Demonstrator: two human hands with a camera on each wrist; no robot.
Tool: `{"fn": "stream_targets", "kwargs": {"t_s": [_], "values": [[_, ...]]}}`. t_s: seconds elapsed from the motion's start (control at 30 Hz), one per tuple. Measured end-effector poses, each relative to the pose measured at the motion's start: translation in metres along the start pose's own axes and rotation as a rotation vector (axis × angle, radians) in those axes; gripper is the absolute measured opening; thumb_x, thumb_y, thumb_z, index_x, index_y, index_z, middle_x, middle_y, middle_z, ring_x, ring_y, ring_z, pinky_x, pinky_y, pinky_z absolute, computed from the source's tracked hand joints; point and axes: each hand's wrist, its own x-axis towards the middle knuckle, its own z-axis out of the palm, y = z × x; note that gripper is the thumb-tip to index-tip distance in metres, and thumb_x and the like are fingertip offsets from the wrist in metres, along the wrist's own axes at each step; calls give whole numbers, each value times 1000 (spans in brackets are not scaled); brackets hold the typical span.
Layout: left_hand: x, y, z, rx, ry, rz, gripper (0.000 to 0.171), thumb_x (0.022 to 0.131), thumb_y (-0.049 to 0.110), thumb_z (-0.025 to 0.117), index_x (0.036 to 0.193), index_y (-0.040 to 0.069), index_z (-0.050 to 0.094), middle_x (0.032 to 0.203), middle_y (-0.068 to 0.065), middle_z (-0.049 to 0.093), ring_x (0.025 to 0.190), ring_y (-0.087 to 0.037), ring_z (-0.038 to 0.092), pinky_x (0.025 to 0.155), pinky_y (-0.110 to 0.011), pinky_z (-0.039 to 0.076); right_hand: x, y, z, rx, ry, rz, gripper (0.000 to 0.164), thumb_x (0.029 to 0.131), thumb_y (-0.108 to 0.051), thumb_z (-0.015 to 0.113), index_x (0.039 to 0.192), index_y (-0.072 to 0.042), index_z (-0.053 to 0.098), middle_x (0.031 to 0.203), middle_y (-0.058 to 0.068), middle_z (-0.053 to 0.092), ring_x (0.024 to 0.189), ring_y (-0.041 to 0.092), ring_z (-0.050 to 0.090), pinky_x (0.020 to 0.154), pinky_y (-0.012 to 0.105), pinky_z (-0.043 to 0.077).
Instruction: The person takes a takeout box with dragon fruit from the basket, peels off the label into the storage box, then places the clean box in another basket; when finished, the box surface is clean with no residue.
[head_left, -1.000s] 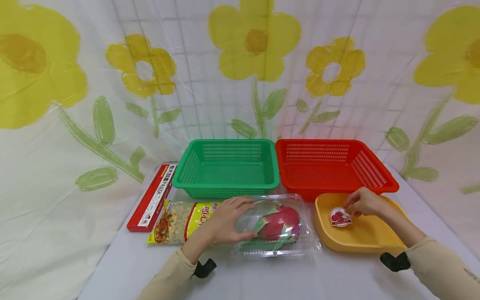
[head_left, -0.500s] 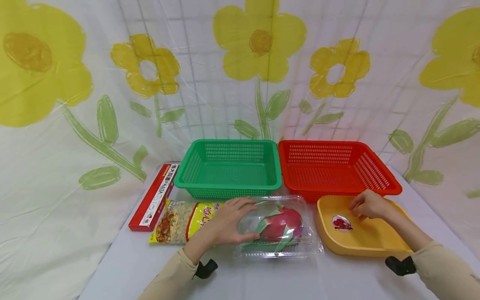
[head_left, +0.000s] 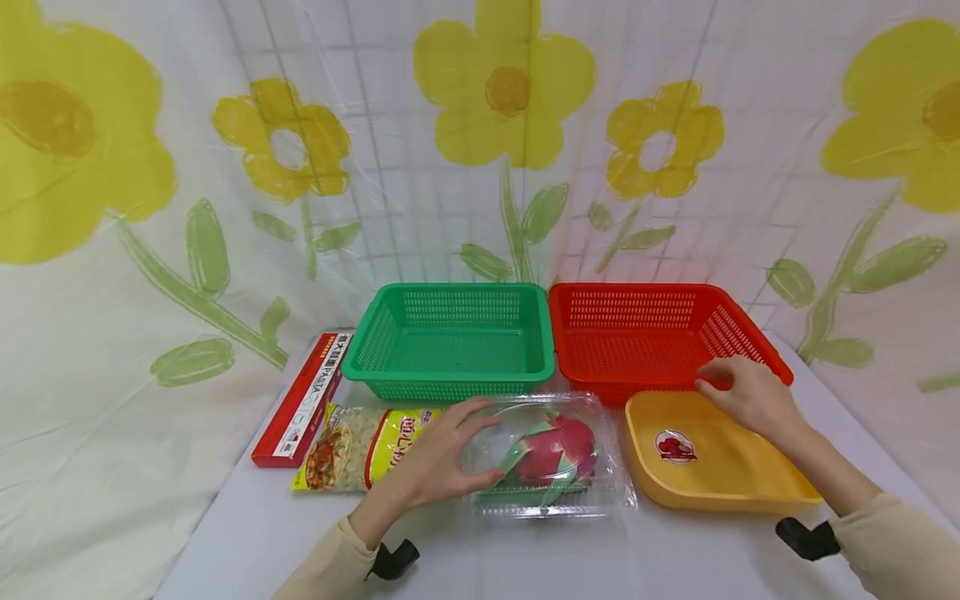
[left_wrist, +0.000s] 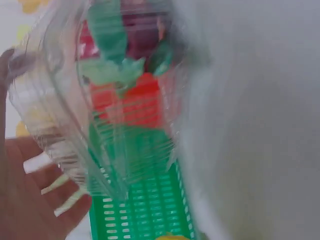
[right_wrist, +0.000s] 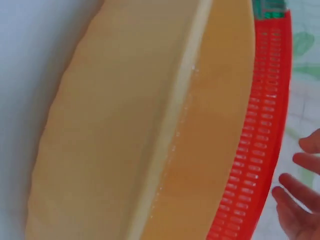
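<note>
A clear plastic clamshell box (head_left: 487, 454) with a pink and green dragon fruit (head_left: 558, 450) inside lies at the middle front. My left hand (head_left: 442, 462) is at the box's left end, thumb and fingers spread; in the left wrist view its fingers are extended beside the clear wall. To the right is a shallow yellow tray (head_left: 738, 467). On the tray's floor lies a small round label (head_left: 676, 446) printed with red fruit. Over the tray's back rim hovers my right hand (head_left: 753, 400), fingers loosely bent, with nothing in them.
Behind stand a green basket (head_left: 457, 387) and a red basket (head_left: 630, 354), side by side. A bag of pasta (head_left: 360, 450) lies left of the left hand, partly covered by it. Farther left is a red and white pasta box (head_left: 300, 400). A flowered cloth (head_left: 420, 208) hangs at the back.
My right hand has left the label, rising away from the tray floor toward the red basket. The label stays on the tray. My left hand remains beside the clear box, shifted slightly left.
</note>
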Motion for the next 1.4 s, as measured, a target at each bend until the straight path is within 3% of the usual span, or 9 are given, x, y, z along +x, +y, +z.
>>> {"fn": "stream_targets", "kwargs": {"t_s": [0.23,0.33,0.5,0.6,0.83,1.13,1.27,1.4], "values": [[-11,25,6,-106,150,-249,69,79,48,73,138,16,56,154,-21,32,133,-40,41,96,-61,44,-7,-2,13,-113,49,-78,29,87,-16,72,109,3,72,105,24,65,96,42,61,74,56,54],[-11,37,7,-129,174,-354,74,79,47,73,142,15,51,155,-25,25,133,-45,40,95,-66,42,-9,-4,15,-155,51,-107,29,87,-17,71,108,3,73,103,23,65,93,41,63,72,55,55],[-11,44,4,-151,88,-541,83,80,51,71,150,19,40,155,-28,23,134,-49,37,95,-70,39,-10,-7,16,-181,64,-135,29,86,-17,71,106,3,73,99,21,65,87,38,63,65,48,56],[-12,43,3,-173,30,-602,82,83,52,67,151,19,37,152,-28,31,132,-50,39,96,-71,37,-9,-8,16,-187,65,-133,29,86,-17,71,106,3,74,97,20,66,84,37,64,62,45,55],[-12,41,1,-170,10,-604,77,86,50,65,150,15,40,143,-22,48,128,-43,48,96,-65,42,-8,-9,16,-182,55,-98,29,85,-17,72,106,3,74,96,20,66,82,36,63,55,38,54],[-12,40,3,-237,12,-611,83,85,48,68,151,11,34,142,-30,43,125,-47,46,93,-68,42,-10,-8,17,-178,74,-100,29,84,-16,72,106,3,74,96,21,65,80,37,63,53,38,53],[-11,35,3,-294,49,-594,77,85,40,71,148,8,40,134,-27,50,101,-34,60,82,-51,52,-11,-8,19,-172,85,-103,29,85,-16,72,106,3,74,96,21,65,79,37,63,53,39,53],[-7,30,1,-445,102,-623,75,85,30,75,147,7,40,124,-24,51,72,-17,57,63,-30,51,-11,-8,19,-168,94,-96,27,85,-16,72,105,2,74,98,21,65,81,38,63,54,40,53]]}}
